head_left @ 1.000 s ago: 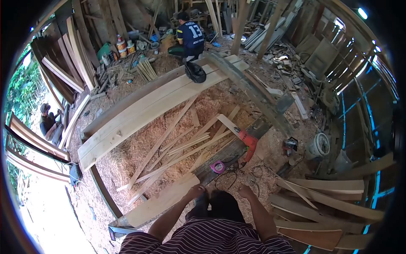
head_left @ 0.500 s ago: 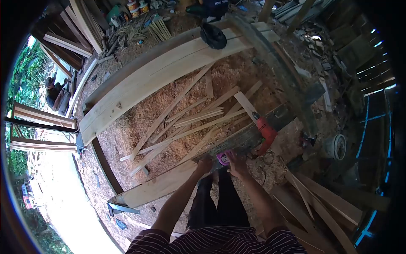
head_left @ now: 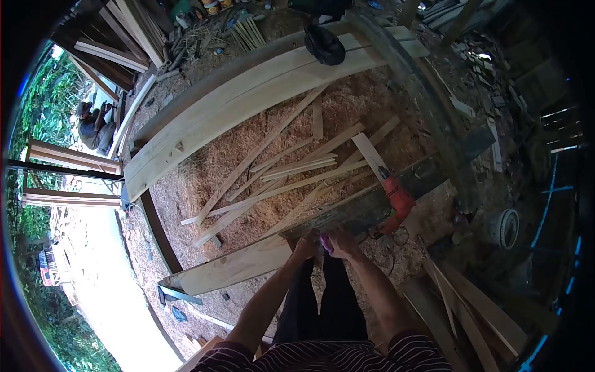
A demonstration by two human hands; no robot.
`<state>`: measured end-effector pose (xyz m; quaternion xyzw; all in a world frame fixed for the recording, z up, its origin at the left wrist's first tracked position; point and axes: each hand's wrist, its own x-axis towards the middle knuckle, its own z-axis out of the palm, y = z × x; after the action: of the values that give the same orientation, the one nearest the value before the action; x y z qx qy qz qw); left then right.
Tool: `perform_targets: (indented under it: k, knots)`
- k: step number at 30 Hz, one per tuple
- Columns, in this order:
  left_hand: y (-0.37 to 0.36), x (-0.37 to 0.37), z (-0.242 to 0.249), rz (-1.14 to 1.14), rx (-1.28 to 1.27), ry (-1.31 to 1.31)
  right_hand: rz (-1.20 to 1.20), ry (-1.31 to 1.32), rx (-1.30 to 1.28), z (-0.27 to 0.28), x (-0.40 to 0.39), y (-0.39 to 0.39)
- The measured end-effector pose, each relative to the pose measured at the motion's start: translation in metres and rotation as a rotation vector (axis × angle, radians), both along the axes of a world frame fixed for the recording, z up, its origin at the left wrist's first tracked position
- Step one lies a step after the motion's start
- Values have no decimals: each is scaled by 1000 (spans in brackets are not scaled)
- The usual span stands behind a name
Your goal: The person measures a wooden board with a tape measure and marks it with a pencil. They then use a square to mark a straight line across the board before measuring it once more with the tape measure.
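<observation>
My right hand is closed around a small purple tape measure, mostly covered by the fingers. Close beside it, my left hand has its fingers pressed together at the tape measure's left side; what they pinch is too small to make out. Both hands are over the near edge of a long plank beam, where a pale board meets a darker, weathered length. To the right of my hands, a red power drill lies across the dark length, its tip by a short pale board.
Several thin wood strips lie on sawdust beyond the beam. A wide plank carries a black cap-like object. A white bucket and leaning boards are at right. A person sits outside at left.
My hands have drawn closer together, and my right fingers now cover more of the purple tape measure. The whole view has shifted slightly; the drill and planks stay in place.
</observation>
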<state>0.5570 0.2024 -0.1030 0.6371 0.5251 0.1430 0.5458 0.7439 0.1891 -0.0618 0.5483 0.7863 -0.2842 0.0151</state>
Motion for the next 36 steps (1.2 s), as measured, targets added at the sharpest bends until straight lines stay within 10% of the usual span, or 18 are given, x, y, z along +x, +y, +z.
perform_targets:
  k: [7, 12, 19, 24, 30, 34, 36]
  knots:
    - [-18, -6, 56, -236, -84, -15, -167, 366, -324, 36, 11, -43]
    - [-55, -26, 66, 86, -67, -281, -173, 608, -587, 74, -4, -42]
    - [-84, -82, 114, 216, -284, -303, -23, 615, -493, 116, -61, -53]
    - [-153, -144, 91, 374, -281, -425, -91, 364, -922, 185, -137, -73]
    - [-237, -206, 110, 617, -359, -454, 675, 222, -556, 130, -215, -111]
    - [-291, -237, 104, 774, -181, -356, 604, -38, -599, 172, -284, -148]
    - [-312, -253, 117, 749, -152, -439, 641, 295, -944, 138, -303, -159]
